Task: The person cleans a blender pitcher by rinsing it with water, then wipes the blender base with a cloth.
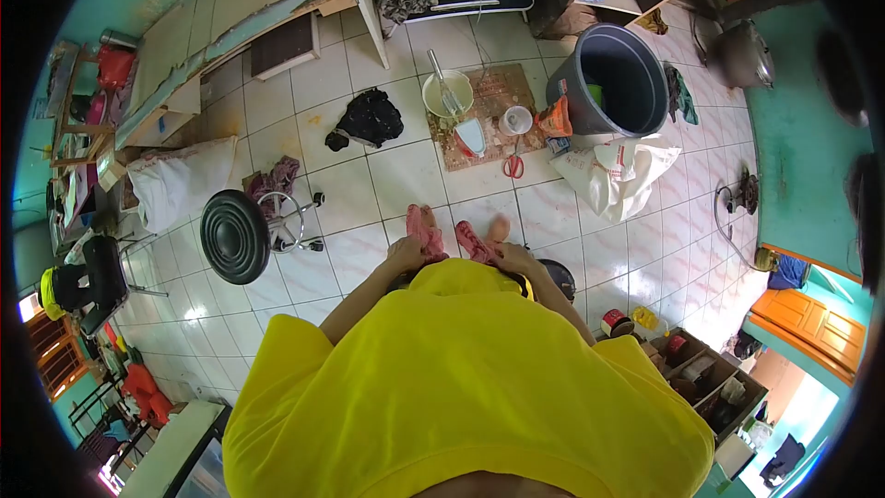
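I stand on a white tiled floor [387, 175] in a yellow shirt [461, 378], looking down at my feet in pink slippers [426, 229]. My left hand [406, 254] and my right hand [516, 258] are both at my waist, against the shirt's front hem, fingers curled inward. The shirt hides the fingertips, so whether they hold anything does not show. A dark round object [560, 277] lies just right of my right hand.
Ahead on the floor, a wooden board [493, 83] carries a white bowl with a whisk [447, 92], a white cup [516, 120] and red scissors [513, 166]. A grey bucket [613, 78] and white sack [618, 175] stand right. A black stool [237, 235] stands left.
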